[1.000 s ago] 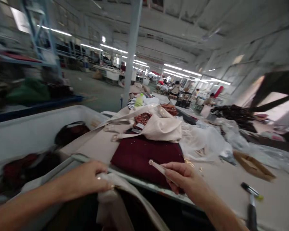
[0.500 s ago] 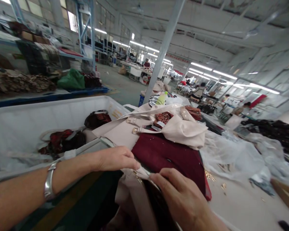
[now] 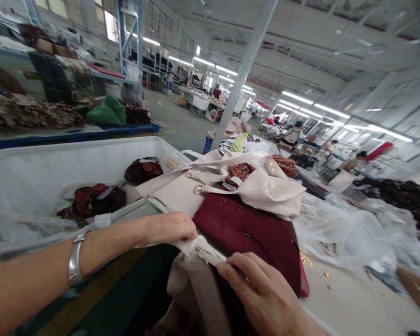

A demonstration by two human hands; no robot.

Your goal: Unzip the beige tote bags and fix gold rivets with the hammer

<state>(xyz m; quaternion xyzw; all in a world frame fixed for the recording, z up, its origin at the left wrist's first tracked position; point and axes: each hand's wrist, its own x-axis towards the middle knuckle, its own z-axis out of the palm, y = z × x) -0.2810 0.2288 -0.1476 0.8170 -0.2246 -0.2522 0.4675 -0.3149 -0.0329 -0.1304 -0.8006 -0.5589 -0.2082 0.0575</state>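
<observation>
My left hand (image 3: 171,227), with a silver bangle on its wrist, is closed on one end of a cream strap (image 3: 213,254) at the near table edge. My right hand (image 3: 262,287) pinches the same strap further right, thumb and forefinger together. Between the hands a gold-coloured metal fitting (image 3: 202,254) shows on the strap; its exact kind is unclear. Below hangs the cream body of what looks like a bag (image 3: 199,289), its lower part in shadow. Just beyond my hands lies a burgundy fabric piece (image 3: 248,233).
A white bin (image 3: 91,150) with dark and red items stands at left. On the table (image 3: 350,303) lie a cream bag with buckled straps (image 3: 269,191), clear plastic (image 3: 346,233) and small gold hardware (image 3: 326,276). A slanting post (image 3: 245,70) rises behind. Other people work further back.
My hands have drawn slightly apart, and the strap between them is straighter, with more of the metal fitting showing. The view has shifted slightly.
</observation>
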